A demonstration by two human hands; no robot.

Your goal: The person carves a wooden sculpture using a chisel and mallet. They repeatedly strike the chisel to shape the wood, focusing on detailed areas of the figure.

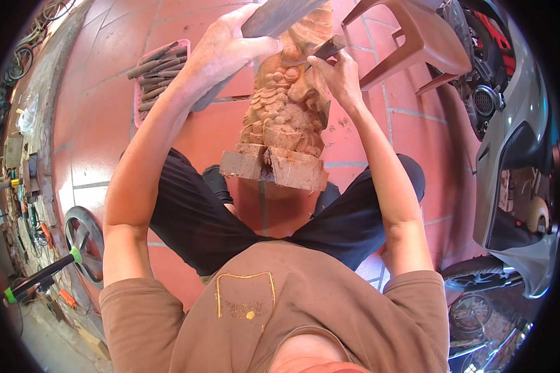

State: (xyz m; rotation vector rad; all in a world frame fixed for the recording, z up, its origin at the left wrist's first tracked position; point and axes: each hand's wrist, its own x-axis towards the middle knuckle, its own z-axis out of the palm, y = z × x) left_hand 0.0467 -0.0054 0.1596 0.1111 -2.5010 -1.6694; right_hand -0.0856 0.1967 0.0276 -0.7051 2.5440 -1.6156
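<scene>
Between my knees stands a carved wooden sculpture [284,118], orange-brown, with rounded scale-like relief and a split block base nearest me. My left hand [233,43] is closed around a long, greyish wooden club [279,17], raised over the sculpture's left side; its upper end runs out of the picture. On the sculpture's far right side, my right hand [339,76] pinches a carving chisel [327,47] by its dark handle. The chisel's thin blade points down-left toward the carved wood; whether its edge touches cannot be made out.
A pink basket [137,102] of several wooden-handled chisels [162,74] lies on the red tile floor, left. A brown plastic chair [432,46] stands far right, beside a grey motorbike [510,149]. Wood chips lie right of the sculpture. Tools and a wheel [84,242] line the left.
</scene>
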